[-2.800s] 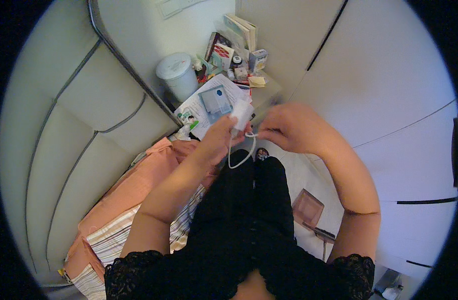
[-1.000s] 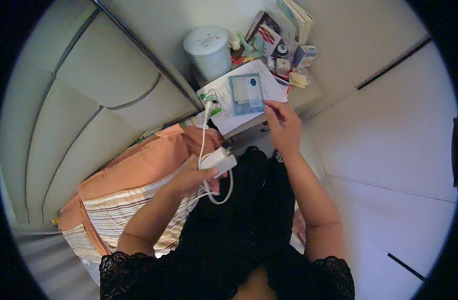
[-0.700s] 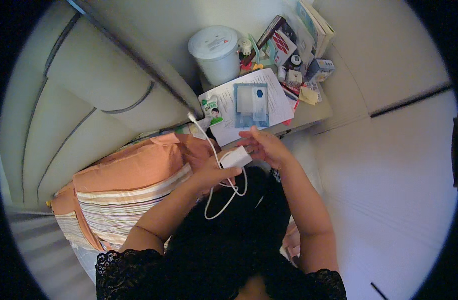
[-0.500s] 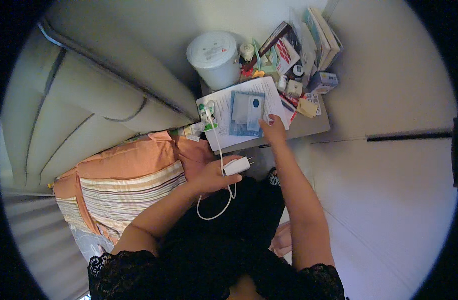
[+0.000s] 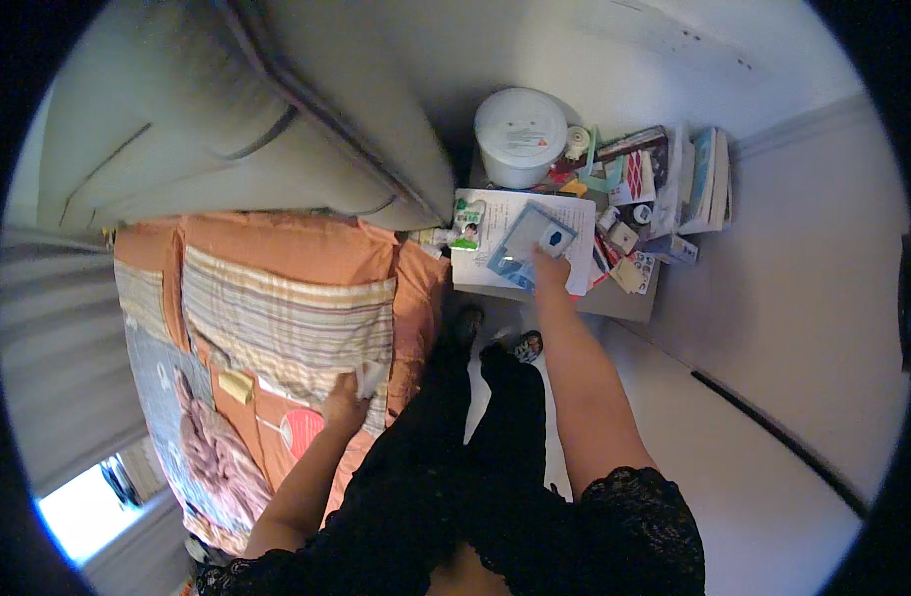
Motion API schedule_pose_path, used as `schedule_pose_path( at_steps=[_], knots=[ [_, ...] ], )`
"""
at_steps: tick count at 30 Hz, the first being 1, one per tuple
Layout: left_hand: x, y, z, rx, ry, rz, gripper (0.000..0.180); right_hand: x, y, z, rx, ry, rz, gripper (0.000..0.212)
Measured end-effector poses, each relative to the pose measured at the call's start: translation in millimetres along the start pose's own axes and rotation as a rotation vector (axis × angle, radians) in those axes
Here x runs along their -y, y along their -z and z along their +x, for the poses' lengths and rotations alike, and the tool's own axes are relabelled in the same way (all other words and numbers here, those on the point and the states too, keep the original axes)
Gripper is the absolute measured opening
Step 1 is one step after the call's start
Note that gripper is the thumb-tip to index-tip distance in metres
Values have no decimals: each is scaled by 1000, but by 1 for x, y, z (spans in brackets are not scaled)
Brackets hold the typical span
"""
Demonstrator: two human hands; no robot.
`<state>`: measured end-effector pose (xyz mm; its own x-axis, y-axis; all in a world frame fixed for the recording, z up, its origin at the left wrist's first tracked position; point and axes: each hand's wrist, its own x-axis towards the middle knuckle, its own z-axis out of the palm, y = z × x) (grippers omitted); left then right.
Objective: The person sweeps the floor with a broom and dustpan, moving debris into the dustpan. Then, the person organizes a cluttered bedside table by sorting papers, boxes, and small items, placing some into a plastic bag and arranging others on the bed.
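Note:
Over the bed, my left hand [image 5: 346, 405] is closed around a white charger [image 5: 369, 377], which is smeared by motion. My right hand [image 5: 550, 270] reaches to the bedside table and pinches the lower right edge of a flat, see-through blue plastic pouch [image 5: 527, 243]. The pouch lies tilted on printed paper sheets [image 5: 490, 214], and something pale shows inside it. Beside it on the sheets is a small green and white packet [image 5: 466, 223].
A white lidded bucket [image 5: 520, 134] stands at the table's back, with books [image 5: 709, 184] and small boxes to its right. Left of me is a bed with a striped pillow [image 5: 287, 308], a red fan [image 5: 301, 431] and a pink cloth [image 5: 217, 452].
My left hand has moved left and down over the bed with the charger. The pouch has turned on the papers under my right hand. The view has shifted, showing more of the bed.

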<state>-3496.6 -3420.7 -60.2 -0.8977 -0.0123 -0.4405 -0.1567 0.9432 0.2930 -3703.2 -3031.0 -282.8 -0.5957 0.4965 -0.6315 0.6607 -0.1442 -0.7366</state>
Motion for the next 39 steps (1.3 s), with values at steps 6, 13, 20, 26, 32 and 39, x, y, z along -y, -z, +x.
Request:
schedule_pose_path(
  at_steps=[6,13,20,26,32,39],
  knots=[
    [52,-14,-42,-488,670,-117,69,9,33,-53,7,-33,94,38],
    [89,-55,7,40,1011,-107,91,50,42,-104,220,-8,69,35],
    [-19,-62,58,-546,-99,-299,42,28,55,-97,141,82,-96,33],
    [-179,-86,230,-374,-328,-391,38,33,80,-119,144,92,49,33],
    [-226,-116,325,-194,154,81,43,32,117,-127,71,3,-91,32],
    [-207,-104,331,-256,163,118,33,26,129,-123,91,-30,52,31]
  ],
)
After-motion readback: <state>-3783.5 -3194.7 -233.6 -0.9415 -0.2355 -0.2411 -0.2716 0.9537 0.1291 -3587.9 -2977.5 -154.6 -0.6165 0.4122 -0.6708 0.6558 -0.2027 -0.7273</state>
